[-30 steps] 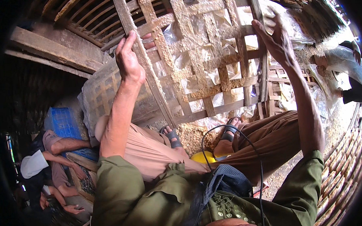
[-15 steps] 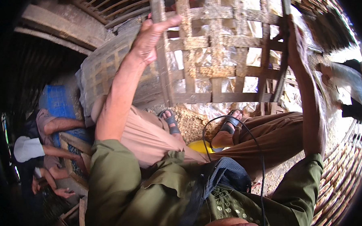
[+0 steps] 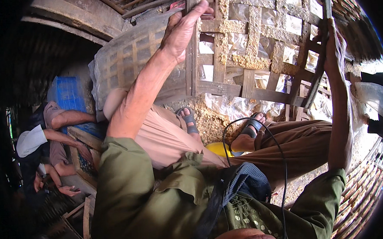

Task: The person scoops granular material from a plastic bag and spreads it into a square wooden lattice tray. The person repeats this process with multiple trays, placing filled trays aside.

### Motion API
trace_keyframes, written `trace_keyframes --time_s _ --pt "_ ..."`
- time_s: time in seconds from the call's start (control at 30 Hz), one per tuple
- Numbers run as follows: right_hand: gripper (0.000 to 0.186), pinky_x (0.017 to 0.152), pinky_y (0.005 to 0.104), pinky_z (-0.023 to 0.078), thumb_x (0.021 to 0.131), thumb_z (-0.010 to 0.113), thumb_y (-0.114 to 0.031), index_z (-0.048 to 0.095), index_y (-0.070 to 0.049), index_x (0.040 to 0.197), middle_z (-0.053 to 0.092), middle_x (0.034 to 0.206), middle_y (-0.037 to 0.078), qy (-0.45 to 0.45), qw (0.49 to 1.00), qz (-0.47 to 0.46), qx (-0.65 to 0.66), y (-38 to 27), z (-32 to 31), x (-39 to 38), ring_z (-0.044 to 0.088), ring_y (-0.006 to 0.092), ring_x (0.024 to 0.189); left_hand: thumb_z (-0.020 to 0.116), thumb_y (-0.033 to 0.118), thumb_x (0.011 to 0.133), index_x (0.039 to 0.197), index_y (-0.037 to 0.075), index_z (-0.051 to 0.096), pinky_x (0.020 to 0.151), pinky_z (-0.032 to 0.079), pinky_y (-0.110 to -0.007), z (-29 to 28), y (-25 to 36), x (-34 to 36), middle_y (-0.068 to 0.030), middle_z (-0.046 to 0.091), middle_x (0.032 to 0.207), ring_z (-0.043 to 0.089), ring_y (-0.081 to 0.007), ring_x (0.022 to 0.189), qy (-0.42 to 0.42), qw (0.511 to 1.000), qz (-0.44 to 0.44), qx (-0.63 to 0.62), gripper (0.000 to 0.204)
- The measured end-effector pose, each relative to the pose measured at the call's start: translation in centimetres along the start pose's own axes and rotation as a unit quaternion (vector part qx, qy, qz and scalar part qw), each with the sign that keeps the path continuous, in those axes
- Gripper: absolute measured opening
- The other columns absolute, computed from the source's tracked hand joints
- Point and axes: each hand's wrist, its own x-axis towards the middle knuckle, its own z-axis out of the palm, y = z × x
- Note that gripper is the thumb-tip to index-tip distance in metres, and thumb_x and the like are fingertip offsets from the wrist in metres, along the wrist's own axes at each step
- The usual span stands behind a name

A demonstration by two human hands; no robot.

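A wooden lattice frame (image 3: 224, 89), its slats crusted with yellowish crumbs, stands tilted in front of me. My left hand (image 3: 177, 37) is at its left bar, with fingers reaching over the bar's upper part and closed on it. Along the dark right bar is my right hand (image 3: 334, 49), which appears to grip it. Some of its fingers are hidden behind the wood. Through the gaps, crumpled clear plastic (image 3: 238, 13) shows behind the lattice.
Left of the frame stands another lattice piece under cloudy plastic sheeting (image 3: 129, 66). A person (image 3: 64, 138) sits at far left beside a blue crate (image 3: 68, 97). Something yellow (image 3: 218, 149) lies between my sandalled feet. Bamboo racks (image 3: 361, 193) line the right. A black cable (image 3: 283, 175) loops over my lap.
The lattice frame has shifted right and tilted more. My left hand has moved right with it, its fingers now around the left bar. My right hand stays at the right bar.
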Motion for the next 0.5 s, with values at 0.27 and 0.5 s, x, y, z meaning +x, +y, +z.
trace_keyframes --time_s 0.27,0.5 --pt "0.073 0.115 0.0514 0.039 0.098 0.072 -0.048 0.047 -0.010 0.155 0.051 0.151 0.020 0.055 0.767 -0.463 -0.441 -4.0 4.7 -6.4 0.049 0.0375 0.140 0.051 0.039 0.112 0.100 0.010 0.062 0.058 0.060 -0.032 0.9 0.8 0.1 -0.0003 0.054 0.084 0.059 -0.0125 0.068 0.048 0.996 -0.042 -0.054 0.033" --pt "0.074 0.109 0.0490 0.051 0.100 0.065 -0.054 0.047 -0.010 0.157 0.048 0.153 0.027 0.052 0.871 -0.287 -0.394 2.5 -5.7 4.2 0.055 0.0348 0.137 0.050 0.049 0.112 0.082 0.015 0.059 0.052 0.042 -0.025 2.4 -0.8 1.3 0.0031 0.049 0.074 0.048 -0.0088 0.063 0.078 0.995 0.048 0.028 0.047"
